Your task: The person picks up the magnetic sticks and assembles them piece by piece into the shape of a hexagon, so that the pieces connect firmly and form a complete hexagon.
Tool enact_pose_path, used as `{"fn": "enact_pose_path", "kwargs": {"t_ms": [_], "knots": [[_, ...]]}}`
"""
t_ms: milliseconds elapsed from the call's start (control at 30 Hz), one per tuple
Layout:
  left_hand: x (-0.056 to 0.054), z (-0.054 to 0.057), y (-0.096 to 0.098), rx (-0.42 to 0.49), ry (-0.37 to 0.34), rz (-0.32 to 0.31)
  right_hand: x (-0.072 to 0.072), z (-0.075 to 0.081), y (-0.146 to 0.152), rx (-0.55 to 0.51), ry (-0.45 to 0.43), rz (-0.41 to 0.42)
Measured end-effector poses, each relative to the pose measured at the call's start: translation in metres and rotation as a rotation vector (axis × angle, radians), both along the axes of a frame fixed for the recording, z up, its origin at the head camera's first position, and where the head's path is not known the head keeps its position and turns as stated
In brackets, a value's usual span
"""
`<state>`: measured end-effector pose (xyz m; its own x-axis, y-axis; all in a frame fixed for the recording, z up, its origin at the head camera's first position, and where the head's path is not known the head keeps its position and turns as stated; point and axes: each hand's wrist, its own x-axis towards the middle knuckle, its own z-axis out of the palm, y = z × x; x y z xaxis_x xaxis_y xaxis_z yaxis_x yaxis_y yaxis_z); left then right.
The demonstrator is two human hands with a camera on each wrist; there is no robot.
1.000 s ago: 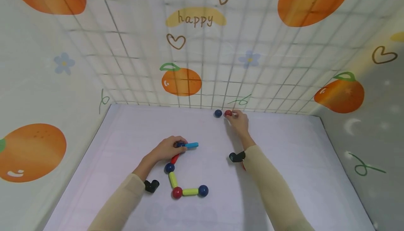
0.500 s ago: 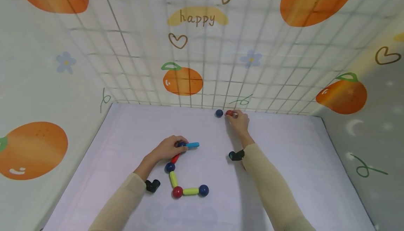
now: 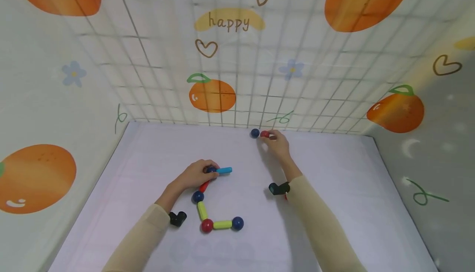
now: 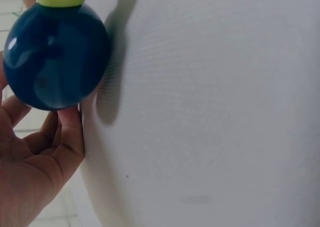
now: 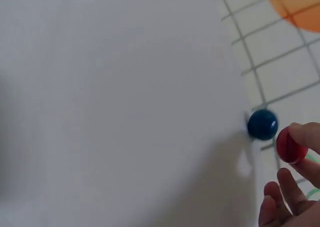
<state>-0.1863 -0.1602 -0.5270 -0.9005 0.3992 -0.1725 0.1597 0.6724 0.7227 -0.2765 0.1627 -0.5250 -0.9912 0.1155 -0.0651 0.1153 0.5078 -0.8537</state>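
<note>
Red ball (image 3: 264, 133), in the head view, sits just right of the loose blue ball (image 3: 255, 133), pinched in the fingers of the right hand (image 3: 276, 143). Within the last half second it has drawn slightly closer to that ball; I judge this a small adjustment, with nothing yet added to the rod-and-ball chain (image 3: 202, 211), which lies well nearer the person than the loose blue ball and looks unchanged. On the chain's far end, the left hand (image 3: 196, 175) curls its fingers round a dark blue end ball (image 3: 211, 169) with a light blue rod attached.

Left wrist view: a chain ball fills the corner; bent fingers show behind it, their hold hidden.

Right wrist view: thumb and finger grip the red ball beside the loose blue ball, other fingers bent. Whether the balls touch, I cannot tell.
</note>
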Motion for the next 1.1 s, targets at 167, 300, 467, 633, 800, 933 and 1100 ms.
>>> {"fn": "enact_pose_path", "kwargs": {"t_ms": [167,300,467,633,800,933,1100], "knots": [[0.000,0.000,0.001,0.003,-0.002,0.001,0.016,0.011,-0.007,-0.008,0.022,0.037],[0.000,0.001,0.001,0.001,-0.002,0.001,0.030,0.016,-0.015,-0.027,0.045,0.059],[0.001,0.001,0.001,0.008,0.001,0.004,0.045,0.018,-0.024,-0.047,0.067,0.088],[0.001,0.001,0.001,0.007,-0.004,0.011,0.061,0.015,-0.031,-0.060,0.050,0.088],[0.002,0.001,0.001,0.008,-0.006,0.018,0.076,0.009,-0.038,-0.077,0.007,0.118],[0.002,0.001,0.001,0.012,-0.007,0.021,0.084,0.003,-0.043,-0.079,-0.017,0.153],[0.002,0.001,0.002,0.012,-0.009,0.023,0.092,-0.005,-0.048,-0.071,-0.030,0.178]]}}
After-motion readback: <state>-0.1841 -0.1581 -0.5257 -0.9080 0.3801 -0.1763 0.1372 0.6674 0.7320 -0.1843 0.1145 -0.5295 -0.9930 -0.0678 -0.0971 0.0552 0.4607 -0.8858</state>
